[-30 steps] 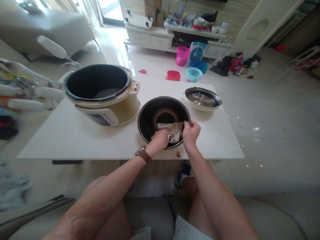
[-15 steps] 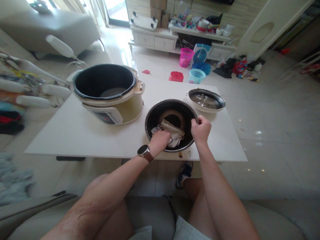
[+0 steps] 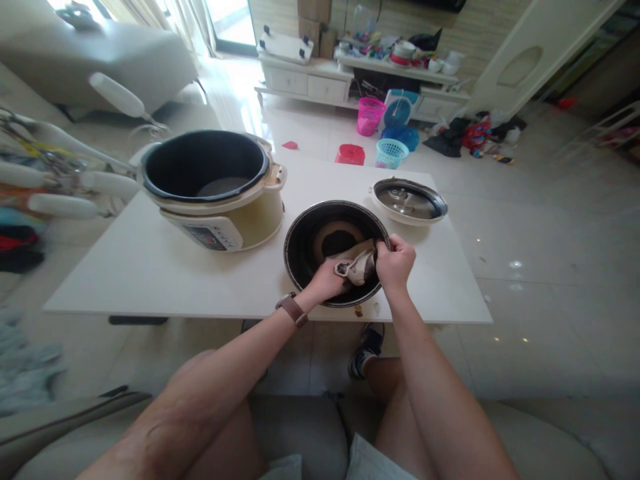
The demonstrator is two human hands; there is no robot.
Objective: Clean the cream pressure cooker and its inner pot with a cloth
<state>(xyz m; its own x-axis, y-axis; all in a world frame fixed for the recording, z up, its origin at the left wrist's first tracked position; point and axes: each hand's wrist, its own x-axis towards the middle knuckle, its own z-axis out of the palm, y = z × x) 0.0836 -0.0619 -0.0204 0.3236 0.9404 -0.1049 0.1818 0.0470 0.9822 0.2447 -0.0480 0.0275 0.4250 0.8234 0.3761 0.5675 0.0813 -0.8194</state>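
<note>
Daylight from the window (image 3: pixel 230 25) — glare on floor (image 3: pixel 237 107) — edges blurred, stretched.

On the table (image 3: pixel 135 280), at the frame's centre, we see the pot (image 3: pixel 303 243), with the cloth (image 3: pixel 364 264) and left hand (image 3: pixel 326 280) inside it, the right hand (image 3: pixel 397 263) at its right rim. To its upper left we find the cooker (image 3: pixel 257 223); to its upper right, the lid (image 3: pixel 411 208). Beyond, upper centre, stands a cabinet (image 3: pixel 327 88).
</note>
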